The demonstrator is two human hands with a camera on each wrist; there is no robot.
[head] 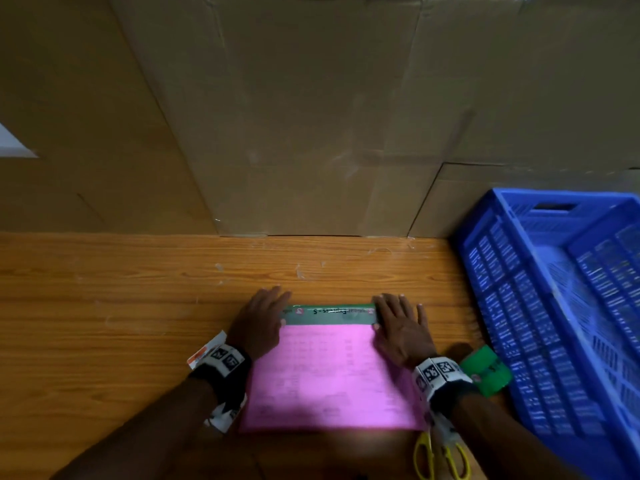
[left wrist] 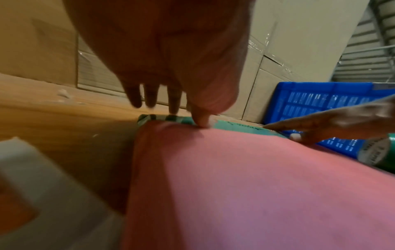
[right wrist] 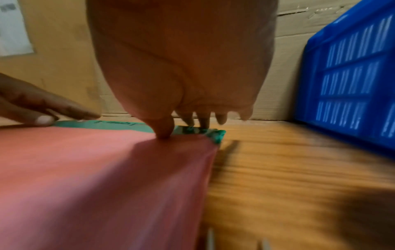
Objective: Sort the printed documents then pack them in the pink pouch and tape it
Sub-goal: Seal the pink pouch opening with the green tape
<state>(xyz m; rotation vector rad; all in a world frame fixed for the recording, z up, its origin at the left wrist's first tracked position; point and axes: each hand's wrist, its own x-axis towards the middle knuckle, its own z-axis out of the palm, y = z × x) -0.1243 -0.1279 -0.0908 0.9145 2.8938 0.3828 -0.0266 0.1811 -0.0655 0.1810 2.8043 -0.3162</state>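
The pink pouch [head: 329, 375] lies flat on the wooden table [head: 104, 306], and print shows faintly through it. A strip of green tape [head: 329, 314] runs along its far edge. My left hand [head: 261, 317] lies flat over the tape's left end, its thumb [left wrist: 200, 121] pressing the tape line. My right hand [head: 398, 323] lies flat over the right end, its thumb [right wrist: 163, 130] pressing at the edge of the green tape [right wrist: 119, 126]. Both hands' fingers are straight. The pouch [left wrist: 256, 186] [right wrist: 96, 177] fills the lower part of both wrist views.
A blue slatted crate [head: 561, 306] stands at the right. A green tape roll [head: 488, 370] lies by my right wrist, and yellow-handled scissors [head: 440, 459] lie near the front edge. Cardboard boxes [head: 311, 116] wall off the back of the table.
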